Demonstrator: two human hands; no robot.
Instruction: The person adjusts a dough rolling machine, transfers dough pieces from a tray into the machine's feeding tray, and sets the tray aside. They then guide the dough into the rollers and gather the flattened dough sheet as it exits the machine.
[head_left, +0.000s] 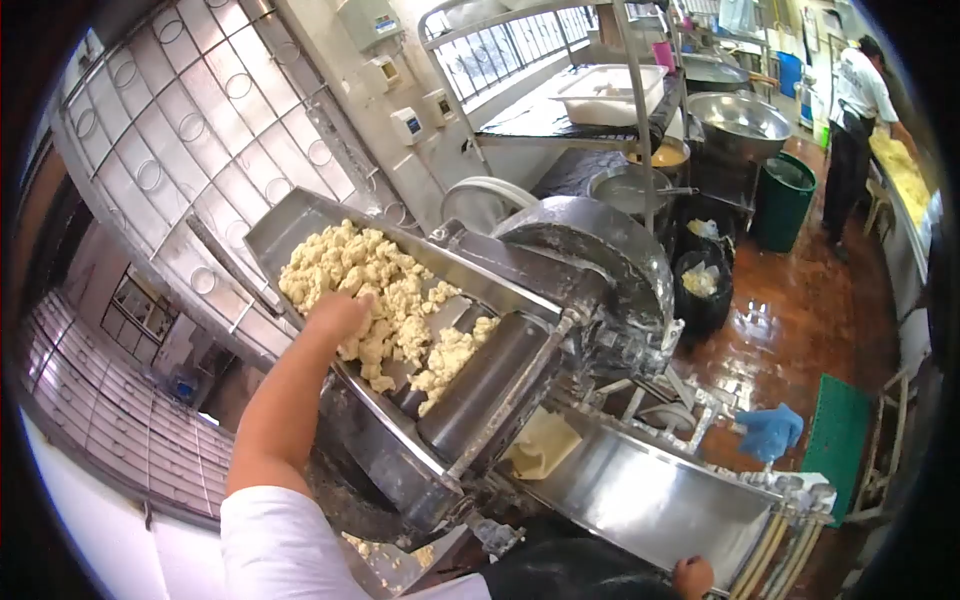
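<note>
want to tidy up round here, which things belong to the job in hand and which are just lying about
Likely in the job:
dough lumps at the left hand
feed tray
roller
steel chute

Seemingly just lying about:
blue crumpled item
green mat
white tub
steel bowl

The left hand touches lumpy dough heaped in a metal hopper beside a roller. Below, a flattened dough piece lies on a metal chute; the right hand is near the chute's edge. 1 other person stands far right.
</note>
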